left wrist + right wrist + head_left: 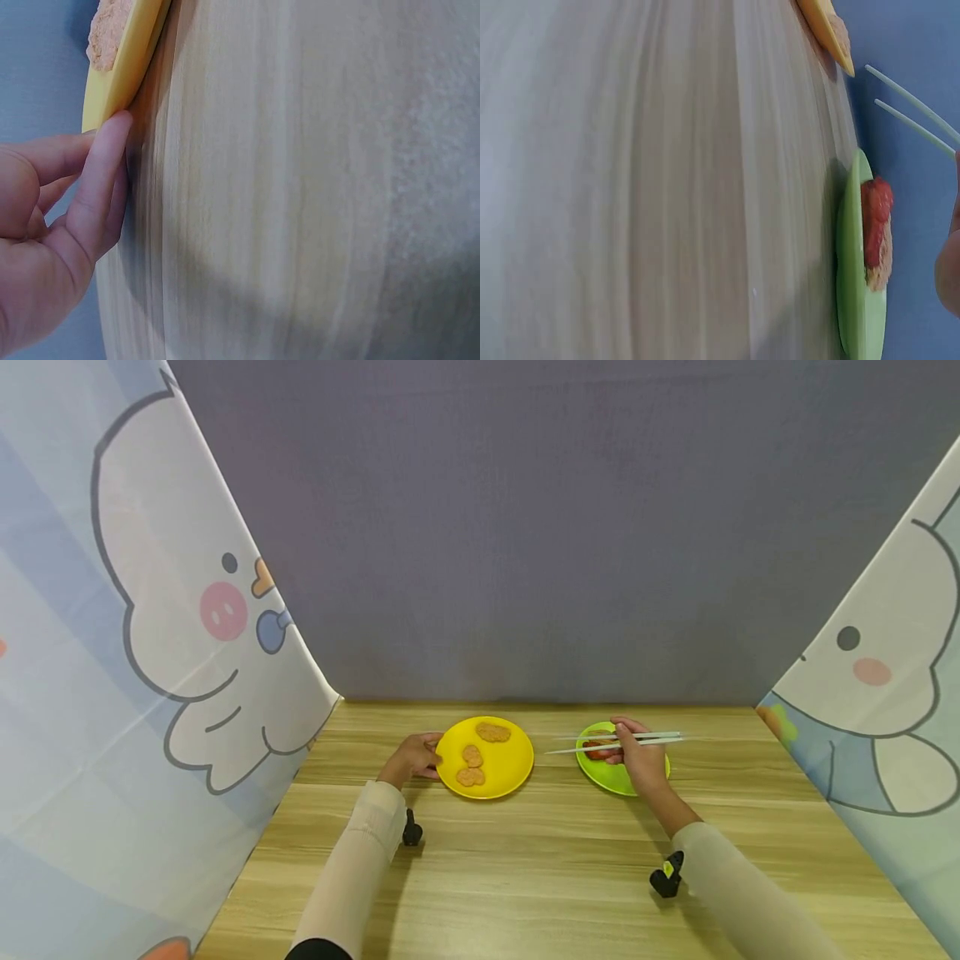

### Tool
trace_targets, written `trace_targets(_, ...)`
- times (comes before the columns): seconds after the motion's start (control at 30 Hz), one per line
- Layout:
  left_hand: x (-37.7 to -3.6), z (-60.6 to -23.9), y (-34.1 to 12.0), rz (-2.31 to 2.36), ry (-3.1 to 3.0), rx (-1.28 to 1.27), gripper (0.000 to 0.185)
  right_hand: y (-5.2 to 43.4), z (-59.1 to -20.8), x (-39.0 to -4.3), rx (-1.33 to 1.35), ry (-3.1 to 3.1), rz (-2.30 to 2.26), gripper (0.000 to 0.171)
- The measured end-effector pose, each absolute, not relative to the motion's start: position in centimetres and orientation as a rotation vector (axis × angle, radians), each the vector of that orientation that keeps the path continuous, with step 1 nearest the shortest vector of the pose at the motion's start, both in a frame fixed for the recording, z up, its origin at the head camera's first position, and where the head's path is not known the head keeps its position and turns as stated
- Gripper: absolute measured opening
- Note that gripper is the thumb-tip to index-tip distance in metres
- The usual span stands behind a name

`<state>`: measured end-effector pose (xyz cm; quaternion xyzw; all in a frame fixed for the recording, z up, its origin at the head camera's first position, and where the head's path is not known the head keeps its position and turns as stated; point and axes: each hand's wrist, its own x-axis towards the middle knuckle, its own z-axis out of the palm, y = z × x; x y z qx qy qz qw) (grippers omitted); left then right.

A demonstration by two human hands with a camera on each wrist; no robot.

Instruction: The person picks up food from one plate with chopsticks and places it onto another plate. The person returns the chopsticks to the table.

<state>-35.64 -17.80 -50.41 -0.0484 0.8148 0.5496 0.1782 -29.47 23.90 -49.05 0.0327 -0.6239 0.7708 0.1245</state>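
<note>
My left hand (418, 756) pinches the left rim of a yellow plate (512, 772); thumb and fingertips meet at the rim in the left wrist view. On this plate lie an oblong breaded piece (492, 732) and two smaller nugget-like pieces, one a round-lobed nugget (471, 777). My right hand (639, 756) holds a pair of pale chopsticks (656, 737), their tips apart and pointing left, over a light green plate (611, 779). Red food (875, 217) and a golden-brown breaded piece (880, 262) sit on the green plate, partly hidden by the right hand in the head view.
Both plates stand near the far edge of a wood-grain table (510, 877), with a gap between them. Behind rises a grey curtain (525, 543). Cartoon-printed cloths flank both sides. Black devices (666, 877) are worn at the wrists.
</note>
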Motion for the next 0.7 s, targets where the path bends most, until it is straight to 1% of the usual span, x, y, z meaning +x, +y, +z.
trace_targets(0.2,-35.7,-50.4,-17.8,1.549,2.317,-0.129,0.063,23.1,-50.1,-30.0,0.135,-1.894,2.209,0.016)
trace_targets(0.53,-35.7,-50.5,-17.8,1.555,2.308,-0.146,0.064,20.7,-50.4,-30.1,0.105,-1.868,2.262,0.016)
trace_targets(0.7,-35.7,-50.5,-17.8,1.550,2.308,-0.155,0.064,19.5,-50.5,-30.1,0.085,-1.880,2.262,0.013)
